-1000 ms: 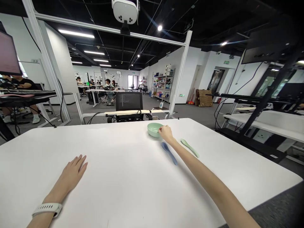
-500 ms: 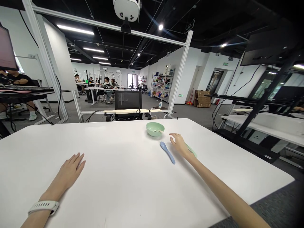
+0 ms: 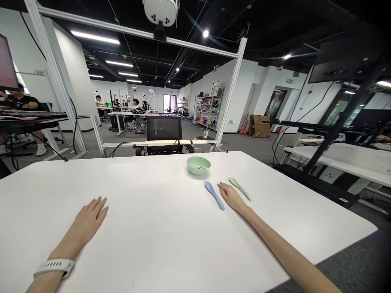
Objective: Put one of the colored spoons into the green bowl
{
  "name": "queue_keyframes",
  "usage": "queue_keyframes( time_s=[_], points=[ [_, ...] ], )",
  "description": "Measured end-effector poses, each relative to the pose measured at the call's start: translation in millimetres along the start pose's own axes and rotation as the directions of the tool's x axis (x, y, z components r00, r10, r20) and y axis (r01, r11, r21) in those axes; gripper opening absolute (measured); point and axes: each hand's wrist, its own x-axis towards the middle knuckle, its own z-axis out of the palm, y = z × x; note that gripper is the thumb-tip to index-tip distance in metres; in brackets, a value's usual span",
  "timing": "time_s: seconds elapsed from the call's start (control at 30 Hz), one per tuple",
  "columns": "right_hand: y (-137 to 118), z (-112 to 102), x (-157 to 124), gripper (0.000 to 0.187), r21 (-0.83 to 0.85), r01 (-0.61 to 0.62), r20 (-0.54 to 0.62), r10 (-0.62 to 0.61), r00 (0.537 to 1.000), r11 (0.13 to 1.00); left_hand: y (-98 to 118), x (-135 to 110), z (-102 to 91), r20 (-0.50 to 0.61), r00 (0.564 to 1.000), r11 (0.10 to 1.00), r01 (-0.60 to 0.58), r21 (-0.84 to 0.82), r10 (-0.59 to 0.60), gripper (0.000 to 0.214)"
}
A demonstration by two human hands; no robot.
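Observation:
A pale green bowl stands near the far edge of the white table, with a small pale utensil lying inside it. In front of it lie a blue spoon and a green spoon. My right hand rests flat on the table between the two spoons, fingers stretched out and holding nothing. My left hand lies flat and open on the table at the near left, a white watch on its wrist.
A black office chair stands behind the table's far edge, inside a white metal frame. Black stands and another white table are at the right. People sit at desks at the far left and back.
My right hand has drawn back from the bowl's rim to the table between the two spoons. The left hand has stayed flat in place.

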Motion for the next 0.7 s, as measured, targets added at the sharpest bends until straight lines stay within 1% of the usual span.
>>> queue_keyframes(
  time_s=[0.1,0.17,0.23,0.3,0.4,0.47,0.53,0.6,0.7],
  points=[
    [-3.0,-6.9,4.2,0.046,0.01,-0.017,-0.01,0.017,1.0,1.0,0.9,-1.0,1.4,-0.021,1.0,1.0,-0.009,0.004,0.009,0.079],
    [-9.4,-16.1,14.5,0.046,0.017,-0.037,-0.053,0.038,0.998,0.999,1.1,-1.3,2.1,-0.032,0.999,1.0,-0.014,0.004,0.015,0.078],
    [-21.6,-28.2,32.2,0.046,0.019,-0.058,-0.112,0.059,0.992,0.998,0.6,-1.1,3.0,-0.038,0.999,1.0,-0.015,0.009,0.016,0.077],
    [-39.1,-40.6,55.9,0.044,0.017,-0.06,-0.143,0.062,0.988,0.998,-0.3,-0.4,3.7,-0.035,0.999,1.0,-0.017,0.015,0.017,0.077],
    [-69.6,-52.3,95.5,0.038,-0.028,-0.049,-0.101,0.046,0.994,0.998,-1.0,0.4,3.8,-0.032,0.999,1.0,-0.022,0.017,0.023,0.077],
    [-87.7,-52.6,118.9,0.032,-0.107,-0.082,-0.026,0.08,0.996,0.991,0.1,0.1,2.5,-0.041,0.999,1.0,-0.024,0.017,0.025,0.075],
    [-101.6,-47.8,136.7,0.025,-0.174,-0.128,0.036,0.136,0.99,0.976,2.9,-0.8,-0.5,-0.039,0.999,0.999,-0.027,0.02,0.027,0.073],
    [-110.9,-40.7,148.2,0.019,-0.209,-0.165,0.063,0.181,0.981,0.964,6.8,-2.3,-4.5,-0.016,1.0,1.0,-0.024,0.019,0.024,0.075],
    [-118.8,-31.7,155.9,0.014,-0.237,-0.211,0.078,0.235,0.969,0.949,13.0,-4.8,-10.4,0.021,1.0,1.0,0.001,0.016,-0.001,0.077]
  ],
)
